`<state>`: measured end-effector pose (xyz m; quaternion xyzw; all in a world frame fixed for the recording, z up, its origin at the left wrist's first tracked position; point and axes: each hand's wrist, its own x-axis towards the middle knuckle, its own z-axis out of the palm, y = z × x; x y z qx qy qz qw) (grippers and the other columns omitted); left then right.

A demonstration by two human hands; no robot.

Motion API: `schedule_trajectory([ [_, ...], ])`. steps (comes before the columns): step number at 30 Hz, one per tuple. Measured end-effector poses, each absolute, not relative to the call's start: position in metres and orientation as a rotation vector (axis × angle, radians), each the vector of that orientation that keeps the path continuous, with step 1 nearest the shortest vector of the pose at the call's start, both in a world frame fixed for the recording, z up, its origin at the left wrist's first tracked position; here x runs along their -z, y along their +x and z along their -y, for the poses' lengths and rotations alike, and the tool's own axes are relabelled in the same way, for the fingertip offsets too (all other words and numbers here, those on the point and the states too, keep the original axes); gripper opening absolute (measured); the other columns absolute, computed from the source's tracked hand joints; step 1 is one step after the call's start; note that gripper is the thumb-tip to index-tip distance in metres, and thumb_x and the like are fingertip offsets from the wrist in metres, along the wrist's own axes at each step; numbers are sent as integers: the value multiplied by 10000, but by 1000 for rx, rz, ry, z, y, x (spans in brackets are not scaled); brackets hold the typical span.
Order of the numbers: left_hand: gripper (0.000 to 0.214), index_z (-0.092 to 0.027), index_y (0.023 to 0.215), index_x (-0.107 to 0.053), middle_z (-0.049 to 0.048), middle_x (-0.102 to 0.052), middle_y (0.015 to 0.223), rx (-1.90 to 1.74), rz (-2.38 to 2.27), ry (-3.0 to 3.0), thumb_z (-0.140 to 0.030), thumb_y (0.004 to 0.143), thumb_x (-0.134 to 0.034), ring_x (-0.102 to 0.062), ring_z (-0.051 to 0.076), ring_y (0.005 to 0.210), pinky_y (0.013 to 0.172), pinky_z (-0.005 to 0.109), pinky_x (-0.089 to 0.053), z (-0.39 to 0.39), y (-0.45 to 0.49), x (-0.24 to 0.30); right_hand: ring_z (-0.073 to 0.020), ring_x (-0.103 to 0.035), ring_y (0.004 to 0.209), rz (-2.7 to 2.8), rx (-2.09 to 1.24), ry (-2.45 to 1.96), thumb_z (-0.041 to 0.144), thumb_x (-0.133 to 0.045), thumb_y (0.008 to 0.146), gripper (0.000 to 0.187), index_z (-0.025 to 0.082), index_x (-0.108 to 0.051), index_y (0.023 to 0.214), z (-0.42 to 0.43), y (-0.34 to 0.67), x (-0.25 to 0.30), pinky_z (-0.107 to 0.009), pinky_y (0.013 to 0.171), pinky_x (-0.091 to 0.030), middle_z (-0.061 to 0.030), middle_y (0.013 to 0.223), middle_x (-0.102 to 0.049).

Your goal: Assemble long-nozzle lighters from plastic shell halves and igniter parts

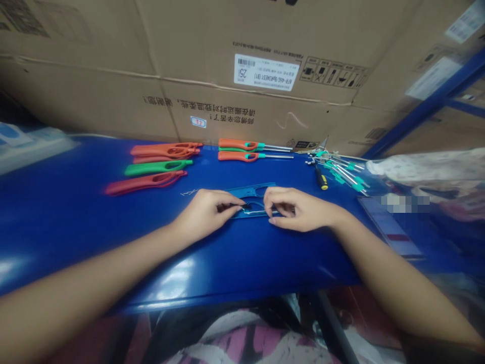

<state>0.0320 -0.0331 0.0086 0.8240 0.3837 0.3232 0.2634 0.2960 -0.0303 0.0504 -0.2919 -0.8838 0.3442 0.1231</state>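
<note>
Two blue lighter casing halves lie on the table in front of me, an empty-looking half (246, 192) behind and a nearer half (252, 215) with a thin white wire (257, 212) along it. My left hand (210, 215) pinches a small black part (247, 206) between thumb and forefinger, over the left end of the nearer half. At the other end, my right hand (299, 208) has its fingers curled in towards the thumb. Whatever sits between those right fingertips is hidden.
Orange, red and green lighter casings (159, 166) lie at back left. Assembled lighters (242, 156) rest by the cardboard box (204, 60). Metal nozzles with green parts (343, 172), a black-yellow screwdriver (322, 180) and a phone (390, 227) are at right; tiny pins (189, 192) lie left.
</note>
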Motion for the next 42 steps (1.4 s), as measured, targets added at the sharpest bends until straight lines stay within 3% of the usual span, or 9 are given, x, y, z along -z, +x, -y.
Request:
schedule_trajectory([
  [5,179,-190,983,-798,35,-789,883,-873,-1051,2272,-269,889,-668,-694,146,666,649,244,-547,34,31,-10,-68,-418,610,2598,-1021,-859,414,-694,892,257,158,-701,859,33,294,-55,-225,602,-402,-20,923,-552],
  [11,230,-189,1023,-790,55,-794,1012,-855,-988,2381,-258,938,-587,-750,193,859,798,280,-589,35,29,-13,-130,-604,753,2512,-937,-931,325,-566,982,245,158,-707,870,34,289,-49,-274,726,-489,-44,863,-651],
  [16,247,-198,1056,-782,42,-796,1027,-826,-982,2426,-214,942,-564,-761,197,882,865,288,-592,36,28,-13,-131,-679,631,2119,-1244,-1118,364,-649,907,211,160,-687,951,35,286,-44,-255,582,-572,-29,803,-668],
  [21,235,-197,1059,-782,35,-796,1031,-834,-971,2420,-215,945,-578,-762,197,890,878,291,-592,36,28,-14,-61,-420,265,1898,-1154,-1393,443,-690,867,293,155,-693,920,36,285,-49,-195,279,-318,59,510,-571],
  [28,235,-192,1067,-777,37,-790,1056,-831,-940,2485,-214,965,-567,-747,201,923,876,308,-586,36,28,-12,-108,-580,524,2000,-915,-1227,404,-699,853,237,180,-712,927,35,286,-47,-233,489,-436,-18,723,-675],
  [31,228,-192,1064,-778,38,-792,1042,-843,-933,2514,-213,968,-572,-740,202,910,864,310,-580,35,27,-11,-76,-392,434,2085,-691,-1318,464,-682,871,389,180,-580,626,36,285,-44,-246,472,-313,49,498,-477],
  [34,209,-188,1058,-781,49,-793,1013,-849,-944,2522,-212,957,-599,-738,200,885,846,298,-575,35,27,-11,-102,-430,531,2226,-425,-1136,412,-611,934,582,194,-329,474,36,282,-44,-269,572,-357,25,490,-422],
  [39,183,-177,1041,-784,55,-790,984,-844,-973,2536,-200,941,-632,-734,204,870,817,294,-565,34,27,-11,-111,-554,625,2221,-421,-971,299,-614,941,184,182,-651,804,34,281,-40,-252,605,-437,-34,822,-648],
  [42,170,-170,1027,-786,51,-790,979,-855,-959,2522,-180,930,-647,-734,198,874,813,285,-563,34,27,-11,-98,-485,522,2244,-366,-1013,304,-605,960,180,181,-663,842,33,281,-37,-244,544,-389,15,660,-602],
])
